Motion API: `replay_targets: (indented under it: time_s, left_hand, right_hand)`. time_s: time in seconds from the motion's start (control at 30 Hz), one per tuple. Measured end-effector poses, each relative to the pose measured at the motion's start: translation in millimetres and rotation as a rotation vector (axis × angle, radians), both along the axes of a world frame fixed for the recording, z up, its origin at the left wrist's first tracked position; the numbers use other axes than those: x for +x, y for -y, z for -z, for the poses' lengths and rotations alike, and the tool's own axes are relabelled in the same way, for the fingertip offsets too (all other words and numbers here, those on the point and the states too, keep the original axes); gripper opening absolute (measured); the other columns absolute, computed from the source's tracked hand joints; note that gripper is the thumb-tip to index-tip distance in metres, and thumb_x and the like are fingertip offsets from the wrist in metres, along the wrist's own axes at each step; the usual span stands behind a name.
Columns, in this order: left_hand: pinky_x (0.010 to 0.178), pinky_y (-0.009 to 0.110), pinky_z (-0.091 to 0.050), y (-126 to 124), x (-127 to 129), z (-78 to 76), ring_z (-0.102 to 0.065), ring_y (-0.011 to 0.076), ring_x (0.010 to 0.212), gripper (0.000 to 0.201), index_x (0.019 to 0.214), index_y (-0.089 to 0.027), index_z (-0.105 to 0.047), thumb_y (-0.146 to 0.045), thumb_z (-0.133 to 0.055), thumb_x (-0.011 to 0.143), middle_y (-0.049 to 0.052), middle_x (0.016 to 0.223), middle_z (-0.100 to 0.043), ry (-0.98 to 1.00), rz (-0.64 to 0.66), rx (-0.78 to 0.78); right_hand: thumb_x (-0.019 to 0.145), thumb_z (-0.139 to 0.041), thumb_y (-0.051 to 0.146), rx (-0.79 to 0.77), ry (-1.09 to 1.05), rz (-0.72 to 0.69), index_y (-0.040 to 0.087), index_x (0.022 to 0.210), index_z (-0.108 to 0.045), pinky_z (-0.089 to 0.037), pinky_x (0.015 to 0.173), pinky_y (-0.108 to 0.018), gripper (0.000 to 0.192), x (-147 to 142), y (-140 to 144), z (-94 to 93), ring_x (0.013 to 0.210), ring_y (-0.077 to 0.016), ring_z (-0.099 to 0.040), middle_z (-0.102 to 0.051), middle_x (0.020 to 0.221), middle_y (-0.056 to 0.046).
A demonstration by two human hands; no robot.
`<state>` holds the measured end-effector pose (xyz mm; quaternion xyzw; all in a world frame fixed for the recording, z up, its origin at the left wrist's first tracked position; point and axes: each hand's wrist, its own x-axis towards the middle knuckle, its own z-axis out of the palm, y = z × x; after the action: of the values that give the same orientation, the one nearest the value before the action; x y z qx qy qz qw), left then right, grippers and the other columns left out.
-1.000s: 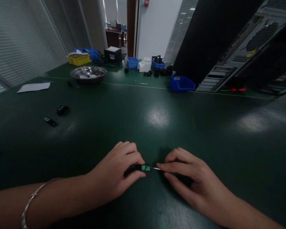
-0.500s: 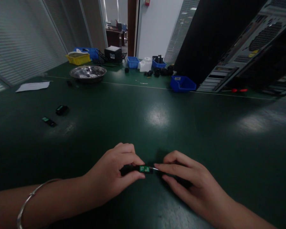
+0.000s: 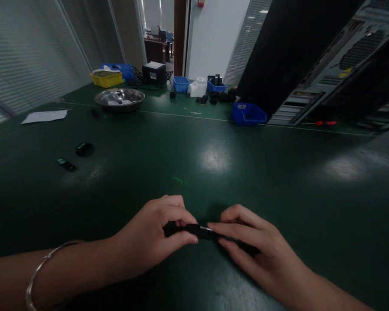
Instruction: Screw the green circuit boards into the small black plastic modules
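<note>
My left hand (image 3: 164,233) is closed, thumb and fingers pinching a small black plastic housing (image 3: 199,232) just above the green tabletop. My right hand (image 3: 256,242) has its thumb and fingers closed around a thin tool with a metal tip (image 3: 207,229); most of that tool is hidden by the fingers. The tip meets the right end of the housing. Beyond my hands, a blurred small green circuit board (image 3: 179,180) shows over the table, apart from the housing.
Two small black parts with green boards, one a slim piece (image 3: 66,164) and one a block (image 3: 84,149), lie left. Further back are a metal bowl (image 3: 119,103), a paper sheet (image 3: 45,116), a blue bin (image 3: 249,114) and a red-handled screwdriver (image 3: 326,123). Computer cases (image 3: 311,93) stand right.
The green circuit board has come out of the black housing and moved away over the table. The metal tip has shifted slightly left onto the housing; both hands stay almost in place.
</note>
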<state>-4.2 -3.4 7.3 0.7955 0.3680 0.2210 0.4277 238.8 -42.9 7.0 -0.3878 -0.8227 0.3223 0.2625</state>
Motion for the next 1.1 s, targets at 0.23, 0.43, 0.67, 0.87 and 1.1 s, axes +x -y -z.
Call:
replay_targets:
  time_s: [0.23, 0.43, 0.67, 0.87, 1.1]
  left_hand:
    - [0.064, 0.026, -0.036, 2, 0, 1.6, -0.055, 0.0148, 0.073, 0.006, 0.085, -0.019, -0.073, -0.014, -0.071, 0.082, -0.001, 0.077, -0.058, -0.029, 0.013, 0.034]
    - [0.071, 0.030, -0.037, 5, -1, 5.9, -0.055, 0.0190, 0.082, 0.011, 0.090, -0.018, -0.070, -0.011, -0.068, 0.082, 0.002, 0.085, -0.060, -0.094, 0.042, 0.143]
    - [0.081, 0.035, -0.041, 4, -6, 6.0, -0.056, 0.0216, 0.092, 0.034, 0.112, -0.023, -0.065, -0.022, -0.078, 0.081, 0.002, 0.102, -0.062, -0.142, 0.098, 0.206]
    - [0.075, 0.030, -0.048, -22, -26, -2.1, -0.059, 0.0187, 0.086, 0.021, 0.101, -0.021, -0.065, -0.034, -0.072, 0.087, 0.002, 0.096, -0.062, -0.071, 0.019, 0.264]
    - [0.082, 0.039, -0.052, -71, -55, 6.3, -0.062, 0.0263, 0.096, 0.033, 0.112, -0.020, -0.067, -0.040, -0.066, 0.087, 0.008, 0.108, -0.063, -0.322, -0.114, 0.483]
  right_hand:
    - [0.092, -0.053, 0.007, -0.011, -0.019, 0.001, 0.026, 0.122, -0.066, -0.052, 0.068, -0.031, 0.038, 1, 0, -1.9, 0.084, -0.0179, -0.061, -0.059, 0.099, -0.006]
    - [0.094, -0.053, 0.008, -0.038, -0.075, 0.018, 0.028, 0.124, -0.064, -0.053, 0.072, -0.030, 0.038, 2, 0, -2.6, 0.088, -0.0172, -0.062, -0.058, 0.101, -0.005]
    - [0.095, -0.054, 0.012, 0.116, 0.001, 0.127, 0.029, 0.127, -0.062, -0.053, 0.078, -0.033, 0.036, 14, -7, 4.1, 0.095, -0.0190, -0.060, -0.058, 0.106, -0.005]
    - [0.095, -0.058, 0.018, 0.304, 0.226, 0.187, 0.025, 0.123, -0.064, -0.047, 0.077, -0.041, 0.030, 19, -11, 0.8, 0.095, -0.0244, -0.059, -0.062, 0.106, -0.007]
    - [0.094, -0.055, 0.012, 0.380, 0.179, 0.185, 0.023, 0.117, -0.064, -0.042, 0.081, -0.042, 0.027, 17, -11, -6.1, 0.098, -0.0240, -0.058, -0.063, 0.105, -0.007]
